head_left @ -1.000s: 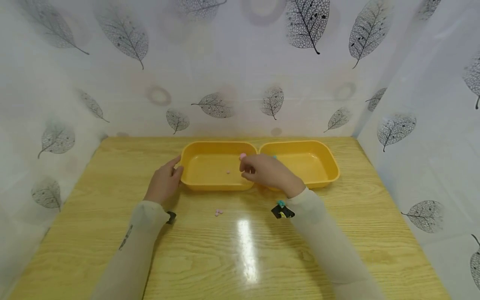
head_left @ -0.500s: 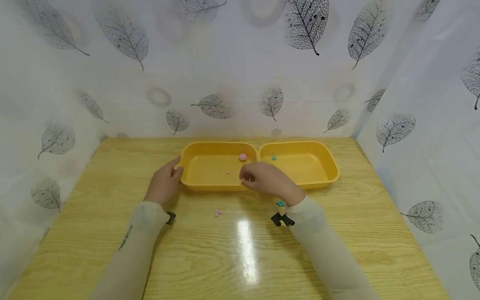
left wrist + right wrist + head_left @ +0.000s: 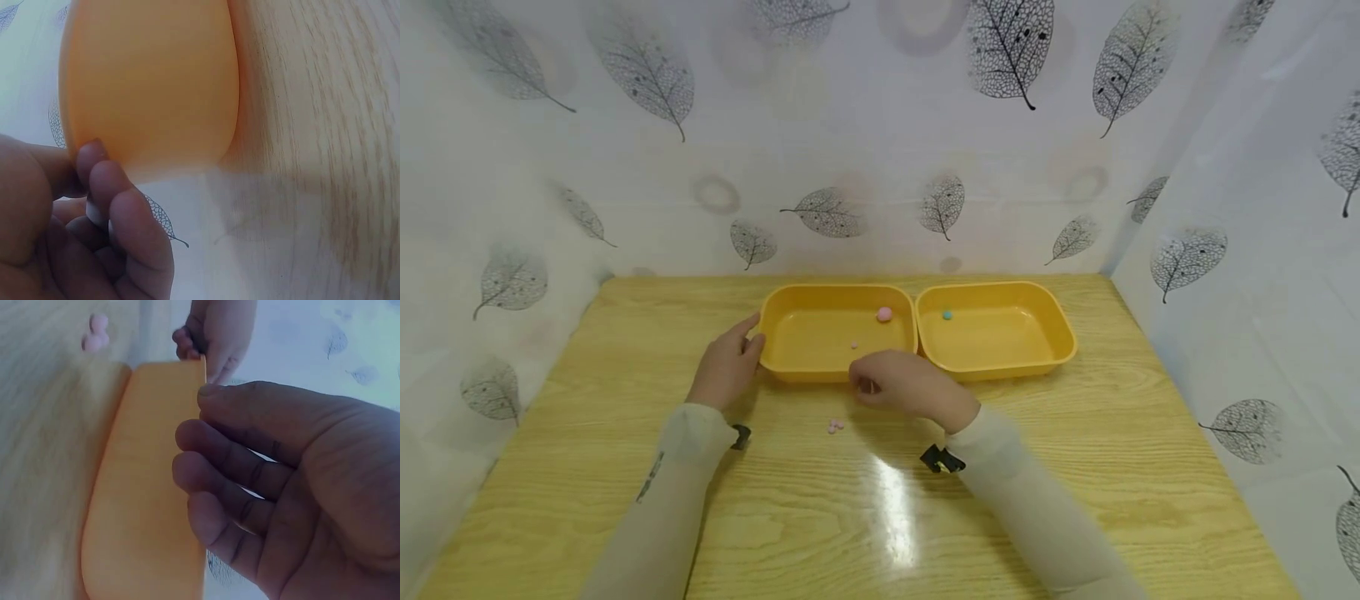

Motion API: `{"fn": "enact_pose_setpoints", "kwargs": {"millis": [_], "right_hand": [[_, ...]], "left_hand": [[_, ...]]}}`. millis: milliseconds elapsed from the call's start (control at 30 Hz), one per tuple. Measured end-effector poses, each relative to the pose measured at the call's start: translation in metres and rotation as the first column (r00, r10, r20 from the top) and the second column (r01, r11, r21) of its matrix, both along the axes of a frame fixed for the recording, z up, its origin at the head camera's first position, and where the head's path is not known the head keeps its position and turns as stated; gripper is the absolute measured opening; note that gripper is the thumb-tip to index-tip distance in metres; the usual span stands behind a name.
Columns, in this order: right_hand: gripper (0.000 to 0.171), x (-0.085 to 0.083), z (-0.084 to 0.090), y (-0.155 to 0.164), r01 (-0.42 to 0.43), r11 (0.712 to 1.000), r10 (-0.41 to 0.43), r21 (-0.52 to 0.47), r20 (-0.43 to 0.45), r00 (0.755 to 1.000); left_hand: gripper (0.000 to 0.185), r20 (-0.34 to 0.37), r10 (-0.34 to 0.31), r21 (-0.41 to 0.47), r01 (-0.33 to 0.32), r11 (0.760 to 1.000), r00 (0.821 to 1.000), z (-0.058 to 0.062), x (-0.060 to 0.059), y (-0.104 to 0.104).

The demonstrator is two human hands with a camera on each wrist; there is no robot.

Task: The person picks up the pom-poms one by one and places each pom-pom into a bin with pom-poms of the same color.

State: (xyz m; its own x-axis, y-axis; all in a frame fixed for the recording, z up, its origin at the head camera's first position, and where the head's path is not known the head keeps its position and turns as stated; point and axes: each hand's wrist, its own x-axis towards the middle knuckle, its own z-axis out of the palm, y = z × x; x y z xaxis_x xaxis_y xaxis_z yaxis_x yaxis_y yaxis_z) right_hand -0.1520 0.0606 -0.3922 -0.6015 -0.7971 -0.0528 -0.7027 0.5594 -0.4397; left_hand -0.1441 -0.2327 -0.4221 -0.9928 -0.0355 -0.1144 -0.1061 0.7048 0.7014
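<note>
Two yellow trays stand side by side at the back of the wooden table. In the left tray (image 3: 805, 337) lie a pink ball (image 3: 884, 314) and a tiny pink bead (image 3: 853, 344). A teal bead (image 3: 947, 316) sits in the right tray (image 3: 1000, 342). My left hand (image 3: 728, 365) holds the left tray's outer end, thumb at the rim; the left wrist view shows its fingertips (image 3: 94, 181) against the tray wall (image 3: 150, 81). My right hand (image 3: 901, 385) hovers just before the left tray, fingers loosely curled and holding nothing (image 3: 250, 487). A few pink beads (image 3: 836, 426) lie on the table near it.
Leaf-patterned white curtains close off the table at the back and both sides. The right wrist view shows the left tray's wall (image 3: 150, 487), the pink beads (image 3: 95, 334) and my left hand (image 3: 215, 331) beyond. Bare, glossy wood spreads in front of the trays.
My right hand drew back from above the trays toward me and to the left. The pink ball stays in the left tray. The left hand has not moved.
</note>
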Motion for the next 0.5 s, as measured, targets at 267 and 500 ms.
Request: {"fn": "enact_pose_setpoints", "kwargs": {"millis": [267,500], "right_hand": [[0.017,0.012,-0.011,-0.026,-0.048,0.993,0.041,0.112,0.059,0.997],[0.021,0.013,-0.024,-0.036,-0.040,0.990,0.038,0.138,0.015,0.999]], "left_hand": [[0.056,0.007,-0.015,0.013,0.014,1.000,1.000,0.002,0.002,-0.001],[0.055,0.007,-0.009,0.015,0.008,1.000,1.000,0.002,0.002,-0.001]]}}
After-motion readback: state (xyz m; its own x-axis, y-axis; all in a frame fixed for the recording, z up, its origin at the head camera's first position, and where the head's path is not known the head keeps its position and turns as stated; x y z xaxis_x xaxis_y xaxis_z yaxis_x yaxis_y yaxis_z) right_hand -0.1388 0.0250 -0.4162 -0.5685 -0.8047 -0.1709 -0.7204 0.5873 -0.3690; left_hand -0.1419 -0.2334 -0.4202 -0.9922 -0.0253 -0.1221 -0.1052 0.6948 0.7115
